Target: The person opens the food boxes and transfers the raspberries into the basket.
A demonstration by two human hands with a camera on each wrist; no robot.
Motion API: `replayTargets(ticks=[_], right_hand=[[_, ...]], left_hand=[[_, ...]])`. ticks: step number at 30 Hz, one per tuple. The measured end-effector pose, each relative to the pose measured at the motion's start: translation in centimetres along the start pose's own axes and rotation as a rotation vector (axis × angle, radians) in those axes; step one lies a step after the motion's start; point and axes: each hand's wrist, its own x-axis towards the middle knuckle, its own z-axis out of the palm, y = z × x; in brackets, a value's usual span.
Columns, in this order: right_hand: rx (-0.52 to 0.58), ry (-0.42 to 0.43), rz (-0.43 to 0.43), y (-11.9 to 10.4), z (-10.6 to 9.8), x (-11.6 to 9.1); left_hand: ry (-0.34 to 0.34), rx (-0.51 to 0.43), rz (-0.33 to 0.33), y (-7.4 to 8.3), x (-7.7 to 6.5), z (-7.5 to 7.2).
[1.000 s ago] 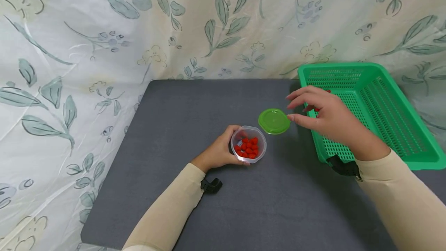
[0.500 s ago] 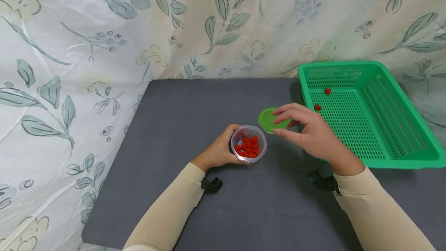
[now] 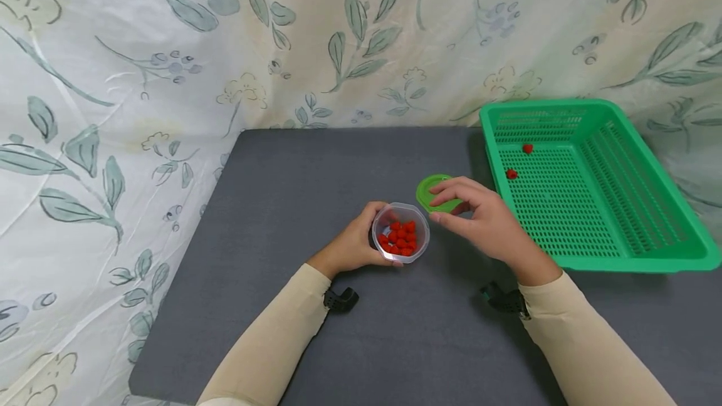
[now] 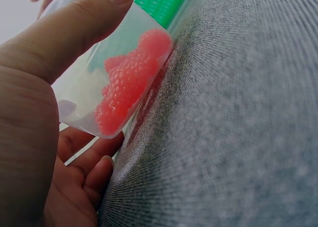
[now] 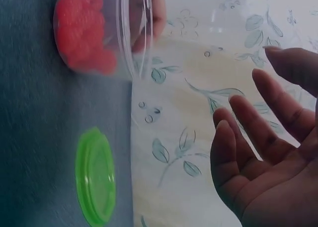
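Observation:
My left hand [image 3: 352,244] grips a clear plastic tub [image 3: 420,221] from its left side, thumb and fingers around the wall. Inside lie several red raspberries [image 3: 398,239], seen heaped at the bottom through the wall in the left wrist view. A green lid [image 3: 427,190] rests flat on the table, just behind and right of the tub. Over it hovers my right hand [image 3: 482,218], partly covering it in the head view. The right wrist view shows that hand [image 5: 276,157] with loosely bent, spread fingers and nothing between them, apart from the lid [image 5: 95,177].
A green plastic basket [image 3: 637,264] stands at the right of the dark grey table [image 3: 271,205]. Two raspberries, one farther back [image 3: 527,148] and one nearer [image 3: 511,174], lie at its left side. A flowered curtain [image 3: 316,36] hangs behind and along the left.
My right hand has moved left, from the basket's left edge to above the green lid, uncovering the two raspberries in the basket. My left hand and the tub have stayed in place.

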Motion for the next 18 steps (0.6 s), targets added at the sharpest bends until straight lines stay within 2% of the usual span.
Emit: replayTargets(ticks=[5,18], right_hand=[[-0.010,-0.022,0.011,0.4,1.7,0.0],[-0.156,-0.041,0.066,3.6,4.8,0.0]], left_hand=[[-0.005,-0.008,-0.006,0.0,0.0,-0.1],[-0.003,0.011,-0.008,0.1,-0.1,0.1]])
